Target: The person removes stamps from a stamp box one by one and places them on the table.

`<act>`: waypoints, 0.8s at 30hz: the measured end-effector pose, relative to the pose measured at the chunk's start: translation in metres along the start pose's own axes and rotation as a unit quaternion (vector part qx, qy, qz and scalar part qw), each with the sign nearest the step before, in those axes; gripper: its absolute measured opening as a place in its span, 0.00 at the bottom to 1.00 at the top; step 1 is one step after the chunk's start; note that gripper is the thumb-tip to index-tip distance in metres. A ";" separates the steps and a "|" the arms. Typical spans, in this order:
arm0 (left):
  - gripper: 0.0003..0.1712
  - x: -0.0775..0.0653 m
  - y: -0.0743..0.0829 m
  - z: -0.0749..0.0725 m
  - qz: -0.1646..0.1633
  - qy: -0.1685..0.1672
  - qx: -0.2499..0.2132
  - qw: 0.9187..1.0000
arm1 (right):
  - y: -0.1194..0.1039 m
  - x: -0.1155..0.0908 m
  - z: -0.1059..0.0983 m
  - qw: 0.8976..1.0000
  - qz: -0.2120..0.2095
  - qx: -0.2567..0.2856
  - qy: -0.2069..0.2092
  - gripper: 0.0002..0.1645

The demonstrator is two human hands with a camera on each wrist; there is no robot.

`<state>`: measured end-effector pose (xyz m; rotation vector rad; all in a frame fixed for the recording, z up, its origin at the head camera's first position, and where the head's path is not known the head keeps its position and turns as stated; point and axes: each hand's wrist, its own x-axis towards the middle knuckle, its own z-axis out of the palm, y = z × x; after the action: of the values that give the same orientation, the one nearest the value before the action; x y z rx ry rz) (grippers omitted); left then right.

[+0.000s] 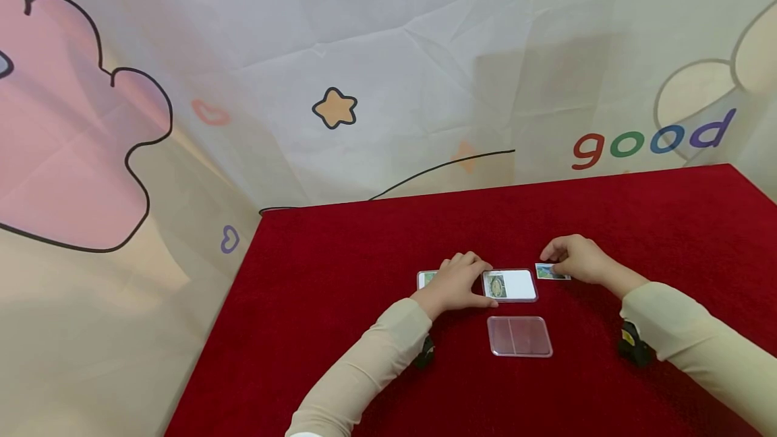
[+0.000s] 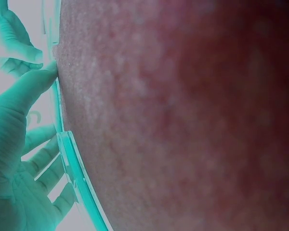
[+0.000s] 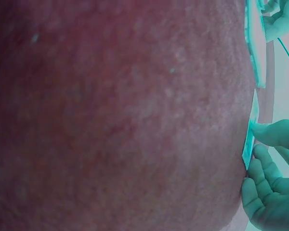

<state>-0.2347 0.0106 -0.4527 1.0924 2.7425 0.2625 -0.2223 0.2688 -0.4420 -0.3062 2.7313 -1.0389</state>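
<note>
A shallow clear case with a white insert and a small greenish picture lies on the red cloth. My left hand spans its left end, thumb at the near corner and index finger at the far corner, fingers mostly straight. Under that hand a second clear case is partly hidden. To the right, my right hand pinches a small stamp-like picture card with a white border. In the right wrist view the thumb presses on the card, fingertips by its edge.
A clear plastic lid lies flat nearer to me, below the filled case. The red cloth covers the table up to the printed fabric backdrop. Each wrist has a dark strapped device, such as the right one.
</note>
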 end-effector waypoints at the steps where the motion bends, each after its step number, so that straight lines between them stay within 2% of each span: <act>1: 0.37 0.000 0.000 0.000 0.000 0.001 0.001 1.000 | 0.000 0.000 0.000 1.000 -0.001 -0.002 0.001 0.11; 12: 0.37 0.000 -0.002 -0.003 -0.002 0.000 -0.006 1.000 | -0.016 -0.004 -0.006 0.999 -0.021 -0.015 0.028 0.12; 24: 0.37 0.001 0.000 -0.001 -0.001 -0.001 -0.004 1.000 | -0.032 -0.008 0.002 0.998 -0.020 -0.010 0.051 0.16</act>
<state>-0.2353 0.0114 -0.4517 1.0870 2.7389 0.2720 -0.2102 0.2457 -0.4211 -0.3222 2.8389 -1.0650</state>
